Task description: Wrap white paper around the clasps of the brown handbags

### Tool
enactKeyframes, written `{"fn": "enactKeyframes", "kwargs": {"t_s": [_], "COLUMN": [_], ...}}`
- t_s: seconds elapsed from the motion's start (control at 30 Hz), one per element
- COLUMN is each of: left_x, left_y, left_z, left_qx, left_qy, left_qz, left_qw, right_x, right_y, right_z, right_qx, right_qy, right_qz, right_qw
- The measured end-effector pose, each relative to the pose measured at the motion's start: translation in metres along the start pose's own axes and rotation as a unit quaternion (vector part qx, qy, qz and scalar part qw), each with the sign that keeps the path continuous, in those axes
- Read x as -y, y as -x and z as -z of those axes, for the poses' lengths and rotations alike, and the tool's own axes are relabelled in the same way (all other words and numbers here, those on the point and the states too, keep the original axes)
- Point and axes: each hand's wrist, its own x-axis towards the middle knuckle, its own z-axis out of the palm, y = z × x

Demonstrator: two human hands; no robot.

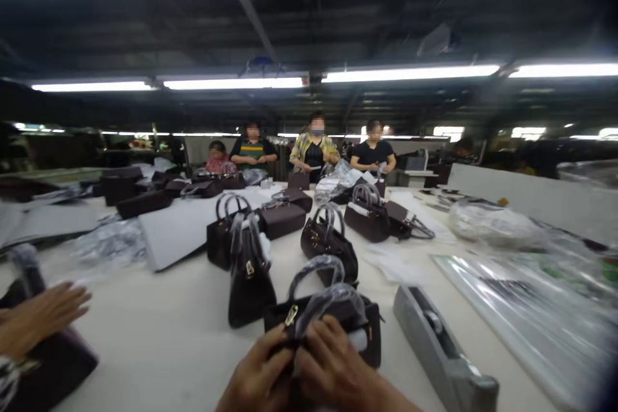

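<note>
A dark handbag (371, 335) with plastic-wrapped handles stands right in front of me on the white table. My left hand (263, 370) is closed on the near top edge of this bag, beside a gold zip pull. Right against it, my right hand (333, 360) pinches the bag at the foot of the near wrapped handle. What lies between my fingertips is hidden. Just left of it stands another dark handbag (250, 290), its wrapped handles upright. A third handbag (331, 248) sits behind the one I hold.
A grey tape dispenser (437, 341) stands to my right, beside clear plastic sheets (512, 309). At far left, a co-worker's hand (46, 315) is over another dark bag (62, 367). More bags, white sheets (178, 228) and crumpled plastic (113, 238) cover the farther table, with several people behind.
</note>
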Motion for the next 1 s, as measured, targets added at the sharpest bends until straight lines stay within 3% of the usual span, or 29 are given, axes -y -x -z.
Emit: {"fn": "enactKeyframes", "kwargs": {"t_s": [0.07, 0.17, 0.23, 0.57, 0.87, 1.0], "left_x": [-0.001, -0.001, 0.000, 0.000, -0.001, 0.004], "left_y": [0.006, 0.005, 0.002, 0.010, 0.002, 0.006], "left_z": [-0.001, 0.002, 0.003, -0.006, -0.007, -0.007], "left_qx": [0.025, 0.060, 0.073, 0.033, 0.052, 0.032], "left_qy": [0.027, 0.078, 0.104, 0.121, 0.147, 0.178], "left_qz": [0.031, 0.064, 0.081, 0.105, 0.156, 0.159], "left_qw": [0.999, 0.993, 0.989, 0.987, 0.975, 0.971], "right_x": [0.002, -0.001, -0.002, -0.002, -0.008, -0.013], "right_y": [0.002, 0.004, 0.004, 0.003, 0.006, -0.002], "right_z": [0.006, 0.008, 0.006, 0.004, -0.003, 0.000], "right_qx": [0.067, 0.096, 0.098, 0.081, 0.079, 0.107], "right_qy": [-0.041, -0.054, -0.051, -0.045, -0.074, -0.113], "right_qz": [-0.011, -0.013, -0.009, 0.002, -0.005, -0.010], "right_qw": [0.997, 0.994, 0.994, 0.996, 0.994, 0.988]}}
